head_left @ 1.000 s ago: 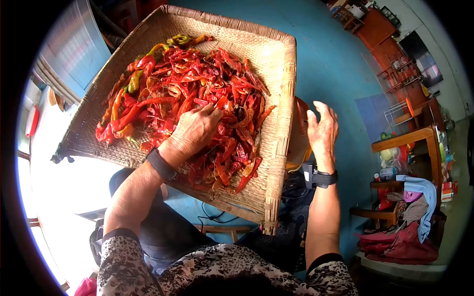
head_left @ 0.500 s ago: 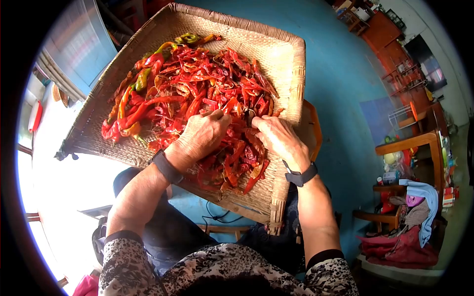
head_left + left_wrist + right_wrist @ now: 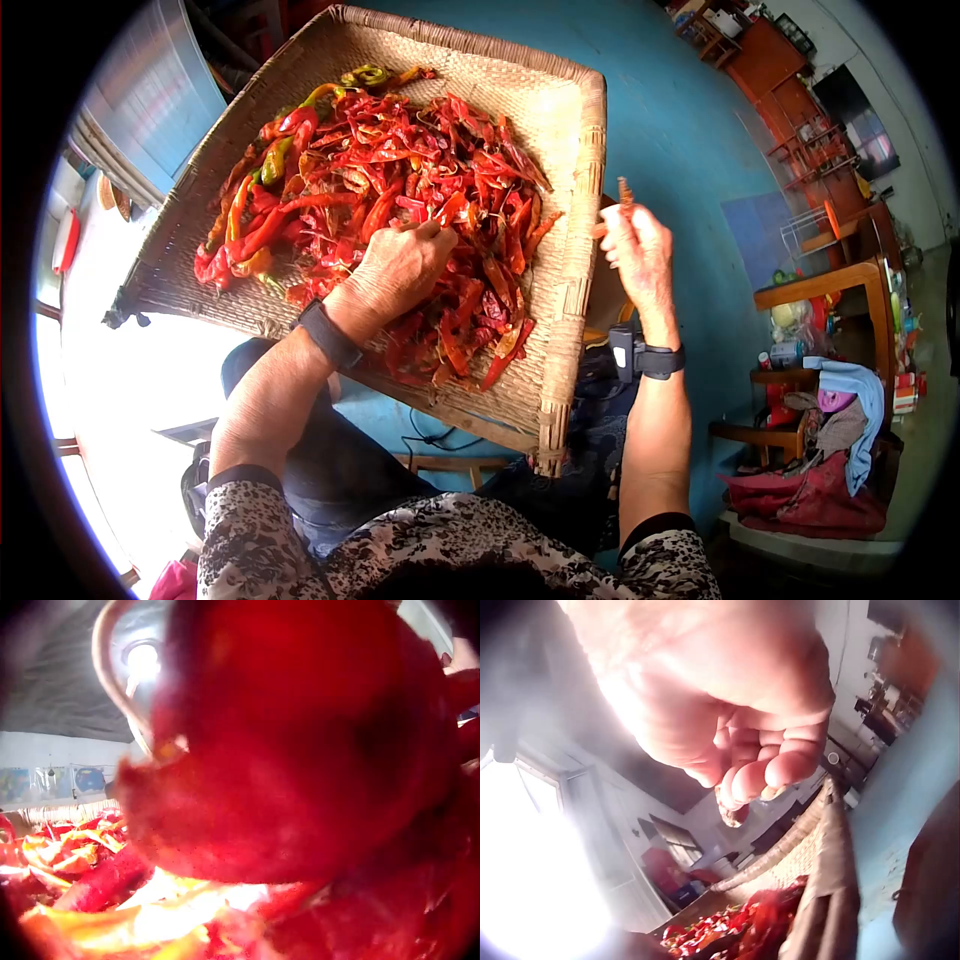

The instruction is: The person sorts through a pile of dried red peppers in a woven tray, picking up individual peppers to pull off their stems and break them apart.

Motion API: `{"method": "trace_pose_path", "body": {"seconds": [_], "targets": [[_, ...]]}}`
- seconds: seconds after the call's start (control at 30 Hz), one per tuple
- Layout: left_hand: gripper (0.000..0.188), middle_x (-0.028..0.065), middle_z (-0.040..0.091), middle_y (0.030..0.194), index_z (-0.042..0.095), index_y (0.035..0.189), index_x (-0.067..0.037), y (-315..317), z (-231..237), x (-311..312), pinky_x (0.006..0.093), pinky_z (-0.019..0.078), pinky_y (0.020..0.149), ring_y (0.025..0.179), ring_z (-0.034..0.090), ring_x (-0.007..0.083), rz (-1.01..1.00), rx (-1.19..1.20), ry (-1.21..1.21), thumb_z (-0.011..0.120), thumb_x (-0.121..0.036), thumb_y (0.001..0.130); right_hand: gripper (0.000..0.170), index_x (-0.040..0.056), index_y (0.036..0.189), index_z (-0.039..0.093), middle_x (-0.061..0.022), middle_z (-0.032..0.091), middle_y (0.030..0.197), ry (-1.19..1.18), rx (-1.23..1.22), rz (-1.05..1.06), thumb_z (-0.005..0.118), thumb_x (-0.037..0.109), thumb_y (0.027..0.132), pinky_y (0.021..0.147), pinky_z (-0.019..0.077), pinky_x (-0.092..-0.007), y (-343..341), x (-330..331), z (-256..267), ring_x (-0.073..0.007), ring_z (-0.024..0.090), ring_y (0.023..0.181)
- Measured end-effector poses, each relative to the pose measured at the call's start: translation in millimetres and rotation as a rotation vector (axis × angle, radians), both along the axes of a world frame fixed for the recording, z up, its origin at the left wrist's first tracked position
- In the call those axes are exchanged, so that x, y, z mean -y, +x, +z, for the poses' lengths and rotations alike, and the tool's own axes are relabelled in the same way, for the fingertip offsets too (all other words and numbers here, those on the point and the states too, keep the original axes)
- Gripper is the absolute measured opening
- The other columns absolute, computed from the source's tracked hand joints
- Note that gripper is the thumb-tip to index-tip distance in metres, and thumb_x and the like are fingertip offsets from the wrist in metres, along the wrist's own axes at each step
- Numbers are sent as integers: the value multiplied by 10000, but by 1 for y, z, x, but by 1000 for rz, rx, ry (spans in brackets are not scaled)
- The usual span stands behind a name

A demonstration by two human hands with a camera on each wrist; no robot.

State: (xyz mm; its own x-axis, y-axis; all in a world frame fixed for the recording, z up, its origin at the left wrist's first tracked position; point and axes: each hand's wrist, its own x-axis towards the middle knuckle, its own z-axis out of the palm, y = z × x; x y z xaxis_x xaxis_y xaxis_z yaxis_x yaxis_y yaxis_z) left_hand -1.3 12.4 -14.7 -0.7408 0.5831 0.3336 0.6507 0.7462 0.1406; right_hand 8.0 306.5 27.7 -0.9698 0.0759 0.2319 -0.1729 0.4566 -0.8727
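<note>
The tips of your left fingers (image 3: 436, 238) are hidden mid-frame in the head view; a blurred red pepper (image 3: 300, 757) crowds the left wrist view's centre.

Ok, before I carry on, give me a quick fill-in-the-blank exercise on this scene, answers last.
1. The peppers in the woven tray are mostly ____.
2. The hand holding up a shrivelled piece is the person's ____ hand.
3. Behind the left hand, the wrist strap is ____.

Missing words: red; right; black.
</note>
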Motion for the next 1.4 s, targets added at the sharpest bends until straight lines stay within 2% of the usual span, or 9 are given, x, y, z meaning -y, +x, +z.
{"method": "trace_pose_path", "body": {"seconds": [0.27,0.43,0.53,0.67,0.73,0.83,0.97,1.13,1.4], "targets": [[96,87,586,748,560,870,-54,0,2,-1,388,525,566,725,638,285,27,43,-47,614,-133,864,230,14,1101,590,-145,663,722,608,-71,-238,605,146,914,613,496,-397,1,-30,-15,-317,657,670],[83,89,588,764,561,875,-52,0,0,-1,390,527,580,726,636,289,-5,14,-26,607,-120,863,167,51,1040,615,-58,545,606,375,-105,277,653,96,883,471,421,-289,6,25,-14,-110,515,532],[81,90,589,772,563,881,-51,0,-1,-2,394,526,584,745,635,291,4,42,-17,604,-118,864,160,19,960,590,-66,577,666,509,107,470,674,118,866,546,459,-325,4,51,-21,-156,526,573],[84,89,588,771,566,889,-58,1,2,0,396,524,583,761,633,291,-1,51,0,607,-127,864,174,-5,936,539,-134,559,691,570,-131,385,659,91,855,637,466,-378,6,68,-24,-285,541,639],[80,89,586,771,569,891,-68,2,2,2,398,523,582,760,629,292,4,32,9,606,-134,865,136,-10,956,558,-148,575,719,671,162,451,623,46,851,651,477,-396,-5,76,-20,-329,554,660],[85,88,580,765,570,897,-73,2,3,5,397,522,576,755,626,292,3,0,32,607,-145,868,111,-7,954,578,-167,581,739,505,47,458,586,11,844,655,483,-396,-10,75,-29,-337,576,687],[89,89,575,759,568,892,-72,2,7,8,397,521,569,740,624,292,31,18,22,607,-148,869,60,20,907,590,-148,619,773,344,-173,434,549,12,864,605,487,-387,-7,72,-20,-286,626,690],[90,94,579,761,562,868,-64,0,0,4,399,522,570,724,628,295,18,-22,13,602,-144,873,79,23,947,628,-53,670,809,30,-327,246,581,87,944,616,475,-252,5,53,6,-95,606,719],[90,102,595,771,566,865,-57,0,2,0,401,530,592,756,635,302,3,54,-26,606,-138,865,149,6,1004,633,8,603,767,236,-313,-284,616,140,941,599,445,-224,-5,-33,-12,-67,530,653]]}}
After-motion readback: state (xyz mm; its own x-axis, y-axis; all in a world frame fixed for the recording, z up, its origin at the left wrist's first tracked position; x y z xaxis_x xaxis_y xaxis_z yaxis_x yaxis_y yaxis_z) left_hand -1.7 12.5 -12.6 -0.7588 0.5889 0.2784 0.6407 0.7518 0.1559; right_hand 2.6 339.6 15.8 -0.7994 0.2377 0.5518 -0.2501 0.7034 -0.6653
